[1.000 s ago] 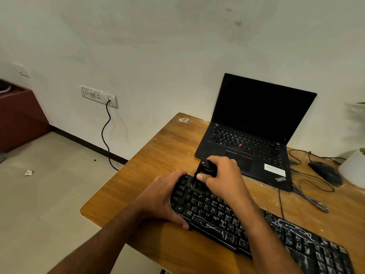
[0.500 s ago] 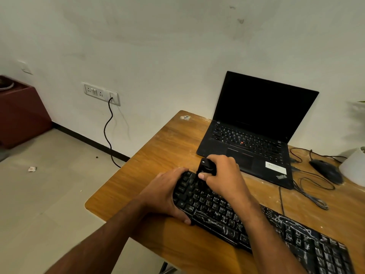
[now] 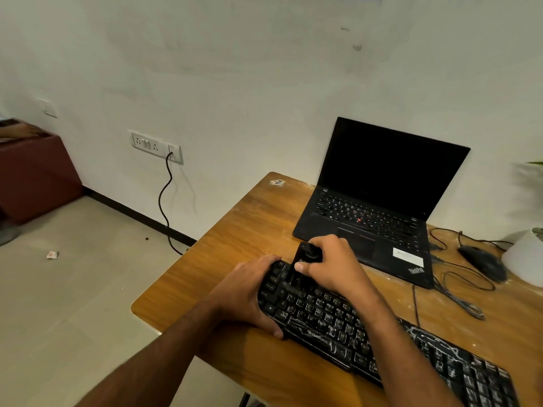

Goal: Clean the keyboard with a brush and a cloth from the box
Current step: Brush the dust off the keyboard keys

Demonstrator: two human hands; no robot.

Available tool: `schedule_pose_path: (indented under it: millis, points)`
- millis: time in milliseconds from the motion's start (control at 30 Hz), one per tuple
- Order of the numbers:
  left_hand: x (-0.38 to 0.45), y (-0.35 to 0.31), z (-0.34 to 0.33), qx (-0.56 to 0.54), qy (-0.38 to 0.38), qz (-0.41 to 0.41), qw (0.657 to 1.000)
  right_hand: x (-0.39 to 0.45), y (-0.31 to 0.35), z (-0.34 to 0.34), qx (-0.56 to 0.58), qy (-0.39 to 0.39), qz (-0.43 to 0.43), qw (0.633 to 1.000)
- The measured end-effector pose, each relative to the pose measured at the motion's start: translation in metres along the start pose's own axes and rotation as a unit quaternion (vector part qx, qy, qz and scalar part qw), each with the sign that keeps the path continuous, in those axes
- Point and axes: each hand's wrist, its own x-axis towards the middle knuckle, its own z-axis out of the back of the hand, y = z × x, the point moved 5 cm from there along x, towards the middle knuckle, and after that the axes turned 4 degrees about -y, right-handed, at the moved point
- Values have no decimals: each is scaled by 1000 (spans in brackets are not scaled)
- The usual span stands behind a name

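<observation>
both hands are working the keyboard (image 3: pixel 367 330): left hand (image 3: pixel 249 298) gripping its left end, right hand (image 3: pixel 332 265) pinching the brush (image 3: pixel 307 255) over its far-left keys. white dust is still showing on its right half, and no cloth is in view, so likely early.

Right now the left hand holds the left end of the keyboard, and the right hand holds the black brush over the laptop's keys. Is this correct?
Not fully. In the head view the right hand holds the black brush over the keyboard, at its left end, not over the laptop. The left hand does hold the keyboard's left end.
</observation>
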Motion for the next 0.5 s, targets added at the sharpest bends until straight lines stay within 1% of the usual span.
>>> schedule_pose_path:
  millis: [100,167,333,400,500]
  points:
    - [0,-1,1,0,-1,0,1000,7,-5,5,45,-10,-33,998]
    - [0,-2,1,1,3,3,1000,7,-8,1,31,-7,-38,999]
    - [0,-1,0,6,8,11,1000,6,-9,-2,4,41,-21,999]
    - [0,0,0,5,9,14,1000,11,-9,4,30,31,-28,999]
    - [1,1,1,5,7,18,1000,12,-8,5,49,-8,-33,998]
